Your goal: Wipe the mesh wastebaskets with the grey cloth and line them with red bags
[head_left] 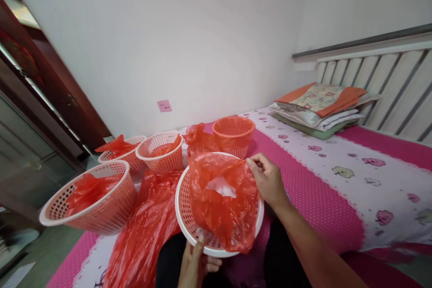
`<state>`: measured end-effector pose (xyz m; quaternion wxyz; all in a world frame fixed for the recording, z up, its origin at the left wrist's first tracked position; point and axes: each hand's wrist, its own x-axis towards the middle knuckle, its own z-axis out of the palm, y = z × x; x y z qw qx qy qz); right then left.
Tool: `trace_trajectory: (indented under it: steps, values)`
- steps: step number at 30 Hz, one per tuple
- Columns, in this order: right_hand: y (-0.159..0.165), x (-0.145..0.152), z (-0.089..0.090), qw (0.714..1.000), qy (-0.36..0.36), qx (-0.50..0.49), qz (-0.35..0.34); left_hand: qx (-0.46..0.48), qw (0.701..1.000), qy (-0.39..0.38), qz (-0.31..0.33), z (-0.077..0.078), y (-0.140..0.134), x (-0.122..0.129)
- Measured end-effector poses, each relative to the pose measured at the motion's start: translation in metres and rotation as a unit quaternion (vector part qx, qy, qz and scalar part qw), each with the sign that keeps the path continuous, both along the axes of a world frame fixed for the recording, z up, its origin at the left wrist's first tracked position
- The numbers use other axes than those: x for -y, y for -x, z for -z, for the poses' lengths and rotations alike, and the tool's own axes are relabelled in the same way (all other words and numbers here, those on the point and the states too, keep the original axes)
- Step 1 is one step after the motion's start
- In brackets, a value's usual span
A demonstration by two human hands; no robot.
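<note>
A white perforated plastic basket [185, 207] rests at my lap, tilted toward me. Over it lies a red plastic bag [216, 216], its mouth spread wide and a pale patch showing through the middle. My left hand [197, 258] is closed on the basket's near rim, thumb on top and fingers underneath. At the basket's right side, my right hand [268, 180] pinches the edge of the bag between thumb and fingers. To the left of the basket, a long heap of red plastic bags [145, 229] lies on the bed.
Several more baskets stand beyond: one at the left [111, 204] and another at centre [162, 159] have red bags inside, and a bag-lined basket [234, 132] stands near the wall. Folded cushions [320, 103] are stacked on the patterned bedspread [324, 162] by the radiator [388, 85].
</note>
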<state>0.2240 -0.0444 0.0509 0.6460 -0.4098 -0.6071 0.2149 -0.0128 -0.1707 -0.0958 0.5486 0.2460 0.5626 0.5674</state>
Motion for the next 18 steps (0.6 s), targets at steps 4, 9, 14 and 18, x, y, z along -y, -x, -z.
trace_trajectory:
  steps: [4, 9, 14, 18]
  values:
    - [-0.012, -0.004, 0.009, 0.998, 0.042, -0.052, -0.019, -0.163, 0.984, -0.061, -0.042, -0.019, 0.005, -0.011]
    - [-0.015, -0.007, 0.016, 0.995, 0.047, -0.075, -0.052, -0.436, 0.876, -0.163, -0.129, -0.06, 0.007, -0.025]
    - [-0.019, -0.01, 0.016, 0.994, 0.011, -0.108, -0.023, -0.502, 0.839, -0.192, -0.085, -0.077, 0.013, -0.047]
    - [-0.02, 0.001, 0.021, 0.997, 0.001, -0.082, -0.014, -0.535, 0.818, -0.197, -0.084, -0.069, 0.022, -0.06]
